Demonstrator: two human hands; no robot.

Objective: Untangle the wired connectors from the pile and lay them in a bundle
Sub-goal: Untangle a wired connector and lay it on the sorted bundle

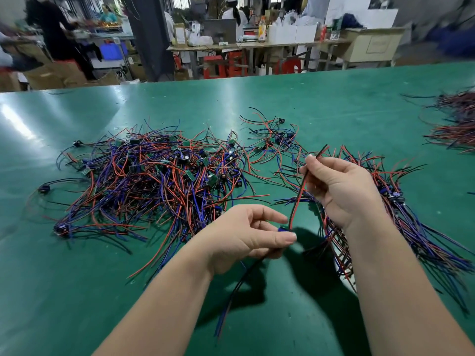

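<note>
A tangled pile of wired connectors (pixel 156 176), with red, black and blue wires and small green boards, lies left of centre on the green table (pixel 282 98). My left hand (pixel 246 237) pinches one wired connector (pixel 282 229) by its small blue body, above the table. Its red and black wires (pixel 298 196) run up to my right hand (pixel 339 188), which pinches them near their free ends. Its blue and black wires hang down below my left hand. A laid-out bundle of connectors (pixel 401 214) stretches along the table under and right of my right forearm.
A smaller loose cluster of wires (pixel 275 140) lies behind my hands. Another heap of wires (pixel 457 122) sits at the table's far right edge. Beyond the table's far edge stand benches, red stools, boxes and several people.
</note>
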